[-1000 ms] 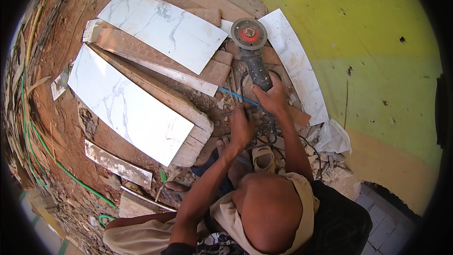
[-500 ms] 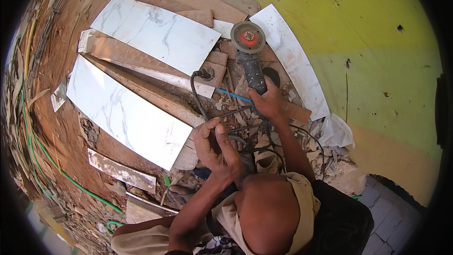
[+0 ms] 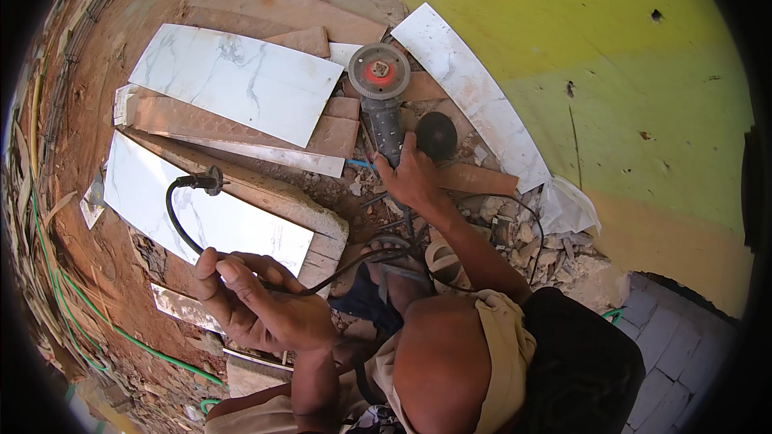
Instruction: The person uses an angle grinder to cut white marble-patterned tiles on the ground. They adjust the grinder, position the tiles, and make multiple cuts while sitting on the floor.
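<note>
My left hand point(image 3: 269, 305) is raised at lower left, fingers curled around a black power cable point(image 3: 178, 221); its plug point(image 3: 207, 180) sticks up over a white marble-look tile point(image 3: 141, 177). Near the centre, my right hand point(image 3: 410, 173) grips the grey body of an angle grinder point(image 3: 383, 122), whose toothed disc with red centre point(image 3: 386, 59) faces up. A round black object point(image 3: 437, 136) sits just right of the grinder. Loops of cable lie over my foot and the rubble point(image 3: 503, 231) below it.
Marble-look tiles point(image 3: 233, 76) point(image 3: 466, 92) lie left and right, over brown tile pieces point(image 3: 281, 8) and a concrete slab point(image 3: 322, 237). A yellow-green painted surface point(image 3: 611, 72) fills the right, a torn white sheet point(image 3: 567, 205) at its edge. Green hoses point(image 3: 161, 354) and wires run along the dirt at left.
My left hand has lifted and swung left, carrying the cable and plug over the near tile. The grinder has moved left in view, and the round black object beside it is more visible.
</note>
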Available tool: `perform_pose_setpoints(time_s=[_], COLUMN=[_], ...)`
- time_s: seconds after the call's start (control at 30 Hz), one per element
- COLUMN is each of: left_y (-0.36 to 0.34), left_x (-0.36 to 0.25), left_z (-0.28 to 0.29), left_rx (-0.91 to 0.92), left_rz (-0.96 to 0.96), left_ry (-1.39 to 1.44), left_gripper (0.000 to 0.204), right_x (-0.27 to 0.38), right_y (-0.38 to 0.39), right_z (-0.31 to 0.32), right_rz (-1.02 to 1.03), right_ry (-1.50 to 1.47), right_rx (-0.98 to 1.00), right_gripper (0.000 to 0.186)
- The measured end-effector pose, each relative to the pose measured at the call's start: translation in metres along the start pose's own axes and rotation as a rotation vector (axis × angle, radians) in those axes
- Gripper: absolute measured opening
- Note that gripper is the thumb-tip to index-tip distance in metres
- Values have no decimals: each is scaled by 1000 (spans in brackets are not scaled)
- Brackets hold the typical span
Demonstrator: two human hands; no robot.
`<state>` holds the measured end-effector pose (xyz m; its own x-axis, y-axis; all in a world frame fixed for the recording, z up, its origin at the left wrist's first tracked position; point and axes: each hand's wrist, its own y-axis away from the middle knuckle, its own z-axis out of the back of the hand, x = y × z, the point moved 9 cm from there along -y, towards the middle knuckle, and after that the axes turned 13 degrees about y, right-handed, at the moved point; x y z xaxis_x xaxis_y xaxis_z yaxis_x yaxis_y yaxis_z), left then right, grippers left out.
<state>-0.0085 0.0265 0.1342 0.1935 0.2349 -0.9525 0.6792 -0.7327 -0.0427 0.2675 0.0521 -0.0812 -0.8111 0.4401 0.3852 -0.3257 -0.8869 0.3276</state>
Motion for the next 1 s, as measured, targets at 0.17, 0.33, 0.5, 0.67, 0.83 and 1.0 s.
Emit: perform_pose_setpoints(time_s=[0.17, 0.33, 0.5, 0.67, 0.83, 1.0], left_y=[-22, -46, -70, -80, -102, -91], left_x=[-12, -29, -25, -5, 22, 5], left_z=[16, 40, 65, 74, 55, 34], left_rx=[-54, 23, 154, -151, 17, -279], left_rz=[-40, -99, -91, -53, 132, 284], left_ry=[38, 109, 83, -386, 85, -106], left_gripper=[29, 34, 38, 37, 33, 25], right_x=[0, -55, -69, -80, -79, -95], right_y=[1, -15, -16, -26, -33, -42], right_z=[6, 25, 41, 32, 44, 69], right_rz=[0, -46, 80, 200, 178, -269], right_ry=[239, 16, 324, 253, 169, -223], right_rx=[112, -63, -85, -66, -79, -10], right_gripper=[58, 47, 48, 50, 48, 43])
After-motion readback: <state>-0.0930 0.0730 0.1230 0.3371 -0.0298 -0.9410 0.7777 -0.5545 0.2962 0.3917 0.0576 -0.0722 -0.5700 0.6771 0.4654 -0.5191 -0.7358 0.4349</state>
